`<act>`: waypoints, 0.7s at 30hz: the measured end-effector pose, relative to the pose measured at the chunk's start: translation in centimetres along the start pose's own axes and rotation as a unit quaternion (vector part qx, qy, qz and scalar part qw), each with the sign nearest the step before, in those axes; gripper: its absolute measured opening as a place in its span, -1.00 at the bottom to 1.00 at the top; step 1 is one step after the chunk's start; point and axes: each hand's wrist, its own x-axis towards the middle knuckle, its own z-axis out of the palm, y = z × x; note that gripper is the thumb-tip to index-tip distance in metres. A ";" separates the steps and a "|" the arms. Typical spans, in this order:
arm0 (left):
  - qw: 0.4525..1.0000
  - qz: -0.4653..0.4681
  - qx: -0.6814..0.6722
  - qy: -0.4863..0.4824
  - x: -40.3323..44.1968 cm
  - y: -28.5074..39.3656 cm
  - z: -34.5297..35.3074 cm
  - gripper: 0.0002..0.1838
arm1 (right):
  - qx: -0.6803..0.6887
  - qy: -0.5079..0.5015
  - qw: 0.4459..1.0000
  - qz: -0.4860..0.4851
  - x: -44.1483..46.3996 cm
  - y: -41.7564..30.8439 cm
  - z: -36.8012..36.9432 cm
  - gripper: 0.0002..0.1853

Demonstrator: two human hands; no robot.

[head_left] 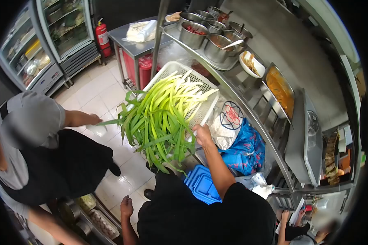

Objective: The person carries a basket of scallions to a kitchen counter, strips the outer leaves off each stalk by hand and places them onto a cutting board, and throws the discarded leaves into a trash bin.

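Note:
A white perforated plastic basket (210, 107) holds a large heap of long green onions (163, 110), pale stems toward the upper right and leaves hanging over the lower left side. My right hand (202, 134) is closed on the basket's near right edge. Low at my side, away from the basket, hangs my left hand (126, 206), its fingers curled; whether anything is in them cannot be made out. Beside the basket stands a white bag (225, 136) with a red and blue print.
A co-worker (32, 134) stands at the left, one hand near the leaf tips. A steel shelf (253, 110) with pots (194, 34) and trays runs along the right. Below lies a blue crate (203, 185). Glass-door fridges (65, 24) and a fire extinguisher (103, 37) stand behind.

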 end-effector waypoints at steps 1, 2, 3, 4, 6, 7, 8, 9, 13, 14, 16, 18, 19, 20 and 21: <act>1.000 -0.004 -0.004 0.012 -0.3 -0.3 0.4 -0.61 | -0.005 -0.025 1.000 -0.013 0.3 0.6 0.5 -0.57; 1.000 -0.026 0.005 0.016 -0.9 -0.5 0.7 -0.60 | -0.035 -0.036 0.999 0.006 0.0 0.4 1.3 -0.56; 0.998 -0.050 0.012 0.022 -1.5 -0.9 1.2 -0.59 | -0.037 -0.051 0.998 0.012 0.2 0.5 2.2 -0.56; 0.998 -0.036 0.031 0.035 -2.1 -0.7 1.6 -0.58 | -0.048 -0.066 0.997 0.006 0.6 0.6 3.1 -0.57; 0.996 -0.057 0.056 0.039 -4.1 4.6 2.4 -0.55 | -0.060 -0.098 0.993 0.016 2.0 1.5 4.7 -0.59; 0.995 -0.022 0.066 0.065 -3.5 2.1 3.6 -0.54 | -0.065 -0.128 0.990 0.014 3.2 2.3 5.3 -0.60; 0.995 -0.052 0.062 0.058 -3.6 2.8 4.2 -0.54 | -0.068 -0.156 0.985 0.008 4.1 2.7 6.2 -0.62; 0.994 -0.080 0.054 0.051 -3.4 3.7 5.2 -0.53 | -0.068 -0.170 0.983 0.017 4.8 3.0 6.8 -0.62; 0.994 -0.076 0.036 0.068 -3.5 8.1 8.7 -0.50 | -0.112 -0.227 0.966 0.055 7.2 3.4 9.9 -0.63; 0.995 -0.085 -0.035 0.047 -3.5 9.0 9.3 -0.49 | -0.120 -0.250 0.959 0.058 8.0 3.8 10.6 -0.63; 0.995 -0.070 -0.067 0.034 -3.2 8.1 10.8 -0.49 | -0.157 -0.286 0.943 0.066 8.4 3.9 12.2 -0.64; 0.987 -0.095 -0.101 0.077 -4.2 9.5 12.3 -0.46 | -0.173 -0.305 0.932 0.092 7.9 3.5 13.7 -0.65; 0.980 -0.113 -0.125 0.106 -4.8 10.1 13.0 -0.40 | -0.186 -0.308 0.926 0.114 7.8 3.7 14.4 -0.66; 0.981 -0.104 -0.098 0.130 -4.7 9.2 13.9 -0.29 | -0.171 -0.336 0.923 0.081 8.9 5.4 14.4 -0.73; 0.978 -0.129 -0.084 0.140 -5.1 9.2 14.5 -0.25 | -0.129 -0.362 0.918 0.096 10.0 7.2 14.4 -0.81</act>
